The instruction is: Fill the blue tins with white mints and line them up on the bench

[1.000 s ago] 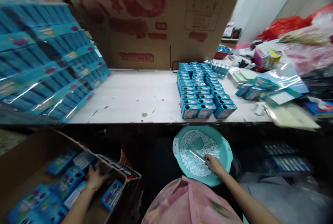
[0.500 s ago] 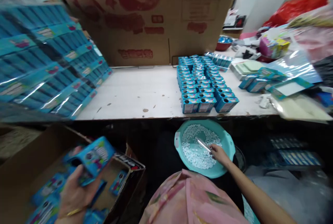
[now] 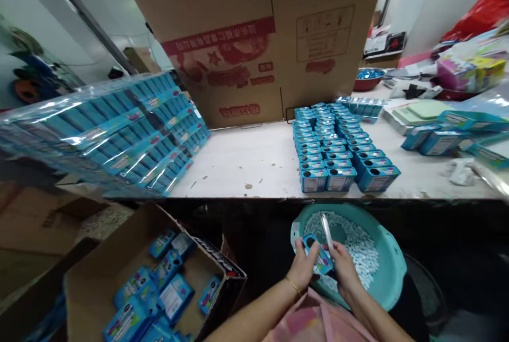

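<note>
My left hand (image 3: 303, 268) is closed around a small blue printed box (image 3: 321, 258) with a dark round hole at its upper end. Beside it my right hand (image 3: 344, 268) grips a shiny metal scoop (image 3: 327, 231), its far end pointing up and away. Both hands are over a turquoise basin (image 3: 392, 278) that holds many small white pellets (image 3: 363, 246). The box and the scoop are close together; I cannot tell whether they touch.
On the white table (image 3: 238, 161) stand rows of blue boxes (image 3: 314, 178). Plastic-wrapped stacks of blue packs (image 3: 131, 135) lean at the left. An open carton (image 3: 93, 278) with loose blue boxes sits low on the left. A large cardboard box (image 3: 238, 82) stands behind.
My left hand has moved right from the carton to the basin with a blue box. The scoop in my right hand has turned more upright. The view has shifted left.
</note>
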